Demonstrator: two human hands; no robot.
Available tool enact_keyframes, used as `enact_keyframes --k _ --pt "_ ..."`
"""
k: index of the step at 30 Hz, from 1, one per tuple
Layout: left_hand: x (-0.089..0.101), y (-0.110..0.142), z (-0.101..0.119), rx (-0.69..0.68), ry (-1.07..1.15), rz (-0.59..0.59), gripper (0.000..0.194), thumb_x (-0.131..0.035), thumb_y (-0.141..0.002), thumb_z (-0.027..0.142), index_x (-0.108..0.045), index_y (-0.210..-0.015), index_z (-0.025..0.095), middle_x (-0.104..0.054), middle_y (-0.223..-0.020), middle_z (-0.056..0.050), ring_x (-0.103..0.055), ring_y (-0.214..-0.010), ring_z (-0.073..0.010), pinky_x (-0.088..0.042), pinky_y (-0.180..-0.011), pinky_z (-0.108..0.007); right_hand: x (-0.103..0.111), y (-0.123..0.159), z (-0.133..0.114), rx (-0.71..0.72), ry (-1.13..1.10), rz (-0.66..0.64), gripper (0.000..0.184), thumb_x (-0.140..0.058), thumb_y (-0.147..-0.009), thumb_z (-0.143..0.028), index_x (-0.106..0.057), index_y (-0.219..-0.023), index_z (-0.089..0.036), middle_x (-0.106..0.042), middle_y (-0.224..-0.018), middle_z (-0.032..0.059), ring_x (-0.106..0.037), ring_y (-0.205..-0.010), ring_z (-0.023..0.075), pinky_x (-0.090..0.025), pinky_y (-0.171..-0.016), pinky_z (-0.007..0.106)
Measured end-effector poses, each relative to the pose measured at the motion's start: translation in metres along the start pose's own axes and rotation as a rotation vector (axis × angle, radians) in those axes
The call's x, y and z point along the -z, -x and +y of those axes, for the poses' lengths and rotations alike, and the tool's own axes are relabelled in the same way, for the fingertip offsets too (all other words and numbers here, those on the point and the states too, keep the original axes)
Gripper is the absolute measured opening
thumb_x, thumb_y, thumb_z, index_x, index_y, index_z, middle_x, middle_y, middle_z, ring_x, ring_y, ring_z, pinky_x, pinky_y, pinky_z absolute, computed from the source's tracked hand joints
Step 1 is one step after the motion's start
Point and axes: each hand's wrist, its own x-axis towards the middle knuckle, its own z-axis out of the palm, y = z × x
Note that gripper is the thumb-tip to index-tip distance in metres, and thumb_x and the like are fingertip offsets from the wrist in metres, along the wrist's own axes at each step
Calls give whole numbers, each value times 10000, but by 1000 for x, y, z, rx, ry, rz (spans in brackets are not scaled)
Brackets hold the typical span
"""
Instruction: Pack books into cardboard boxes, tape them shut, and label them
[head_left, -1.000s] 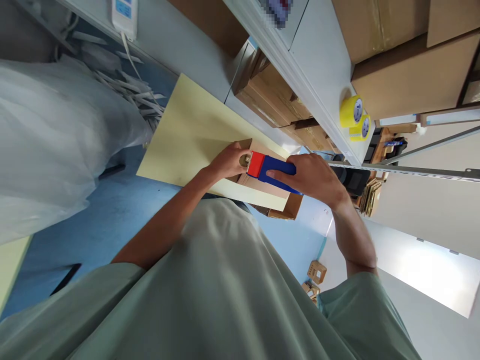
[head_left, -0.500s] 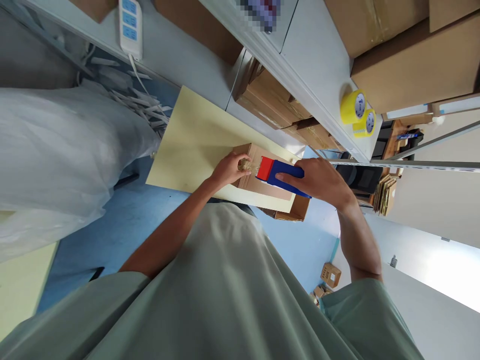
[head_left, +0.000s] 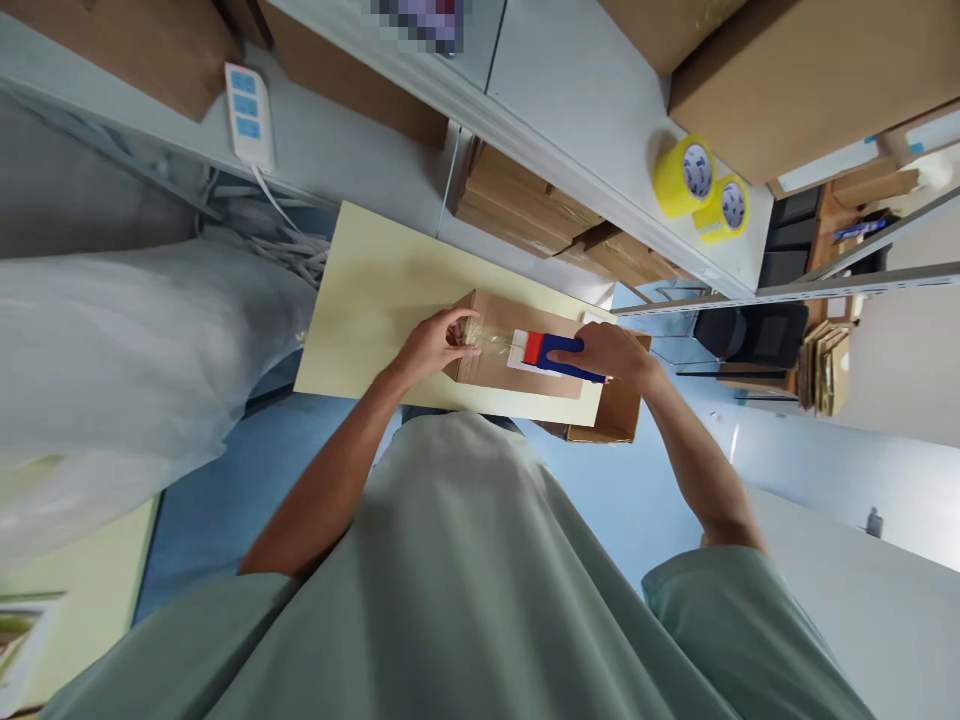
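Observation:
A closed cardboard box (head_left: 491, 378) lies lengthwise on a pale yellow board. My left hand (head_left: 433, 345) is curled at its left end, thumb and forefinger on either side of some crinkled clear packing tape (head_left: 472, 332). The tape runs along the top of the box towards a blue and red tape dispenser (head_left: 559, 352). My right hand (head_left: 609, 352) is wrapped around the dispenser's blue body, just over the box. Part of a white label (head_left: 517, 350) shows on the box beneath the dispenser's red end. The tape roll inside is hidden.
Below the right end of the yellow board (head_left: 360, 290) stands an open carton (head_left: 619, 410). Two yellow tape rolls (head_left: 684, 178) sit on the shelf above, beside large boxes. A power strip (head_left: 249, 118) lies back left, and a big translucent bag (head_left: 150, 350) bulges at left.
The dispenser in my right hand now appears lower over the box, uncovering part of the white label. My left hand keeps its grip at the left end. The whole view has shifted.

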Motion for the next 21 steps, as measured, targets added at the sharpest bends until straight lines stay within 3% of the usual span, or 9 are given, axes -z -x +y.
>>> enact_keyframes --k 4,9,13,16,21 --pt "3 5 1 26 16 32 669 -933 -805 459 -773 -1424 264 -663 -908 1 -653 -809 -199 -572 -810 -344 -14 -17 1 55 -33 -11 716 -570 -1091 -787 -810 -1247 -131 -841 -1195 225 -802 -1133 358 -568 -913 372" --pt "-4 15 10 64 -35 124 677 -928 -804 488 -761 -1422 268 -625 -1005 -11 -664 -872 -185 -623 -882 -356 -29 -32 1 117 -68 36 711 -583 -1112 -726 -750 -1425 -111 -809 -1343 258 -769 -1296 396 -583 -1019 404" --pt "-33 18 19 237 -188 428 679 -950 -809 473 -685 -1392 249 -650 -963 2 -691 -921 -202 -622 -928 -356 -42 -43 8 176 -102 60 697 -579 -1115 -703 -768 -1410 -100 -799 -1366 274 -765 -1301 403 -589 -1030 412" --pt "-61 18 24 364 -291 670 470 -914 -872 491 -662 -1178 237 -712 -995 -31 -718 -979 -228 -620 -982 -381 -52 -49 14 242 -136 93 715 -554 -1118 -713 -769 -1425 -104 -792 -1371 289 -764 -1292 414 -590 -1024 418" --pt "-83 17 27 369 -400 813 277 -808 -961 441 -636 -1025 234 -736 -1098 -73 -736 -1033 -228 -614 -1020 -375 -60 -51 23 329 -212 97 728 -538 -1116 -733 -778 -1401 -108 -794 -1362 281 -766 -1273 415 -591 -994 410"
